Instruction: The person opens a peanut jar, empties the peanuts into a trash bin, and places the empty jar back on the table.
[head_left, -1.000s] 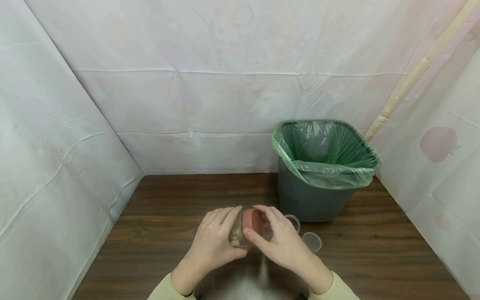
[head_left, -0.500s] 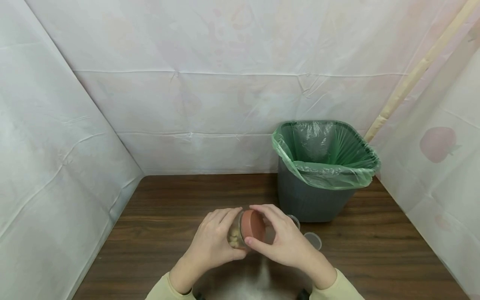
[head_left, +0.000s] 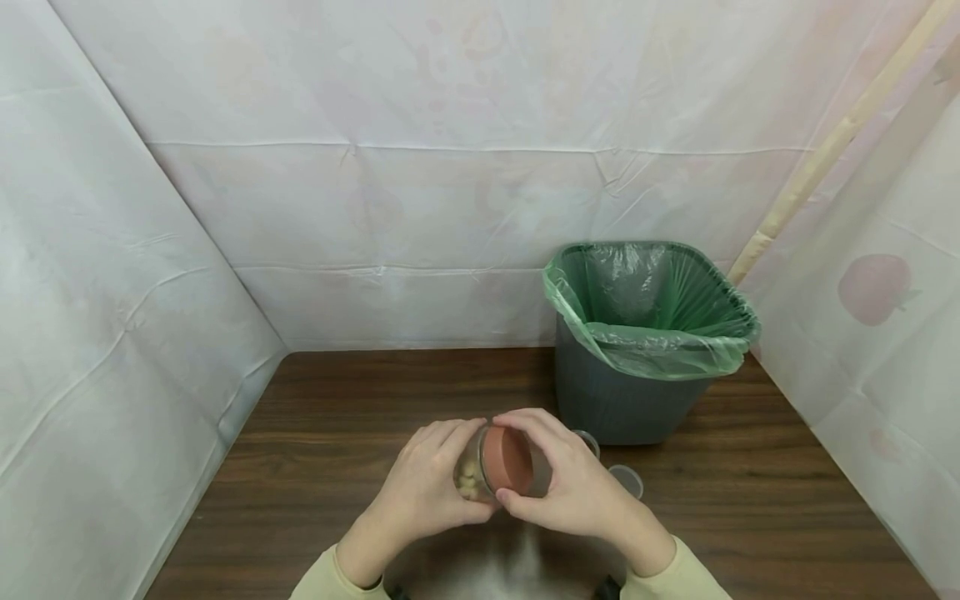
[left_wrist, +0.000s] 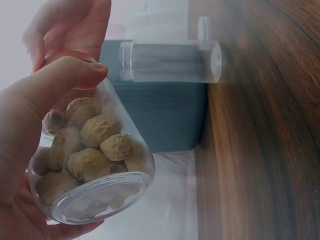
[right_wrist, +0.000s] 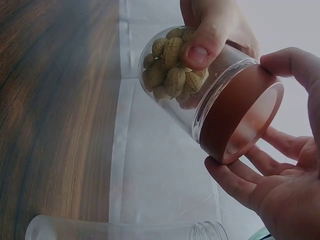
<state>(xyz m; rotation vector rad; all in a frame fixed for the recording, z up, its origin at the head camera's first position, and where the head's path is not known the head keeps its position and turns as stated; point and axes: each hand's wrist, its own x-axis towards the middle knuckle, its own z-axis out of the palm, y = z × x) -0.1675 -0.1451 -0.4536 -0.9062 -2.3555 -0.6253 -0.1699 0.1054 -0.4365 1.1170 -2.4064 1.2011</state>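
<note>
A clear jar [left_wrist: 107,165] of unshelled peanuts [right_wrist: 167,70] is held tilted over the table, its orange-brown lid [right_wrist: 235,115] facing right. My left hand [head_left: 427,482] grips the jar's body, the thumb across its side. With fingertips and thumb spread round the lid's rim, my right hand [head_left: 566,479] holds the lid, which sits on the jar's mouth. The palm stays off the lid's flat face in the right wrist view. Fingers on the far side of the jar are partly hidden.
A grey bin [head_left: 630,408] with a green liner [head_left: 667,354] stands at the back right of the dark wooden table [head_left: 360,383]. An uncapped clear container [left_wrist: 167,62] and a clear disc-shaped lid [head_left: 626,481] are by its foot. White sheeting [head_left: 420,208] encloses the table.
My right thumb has slid down along the lid's rim while the fingertips have shifted left over its top. The left hand and jar have hardly moved.
</note>
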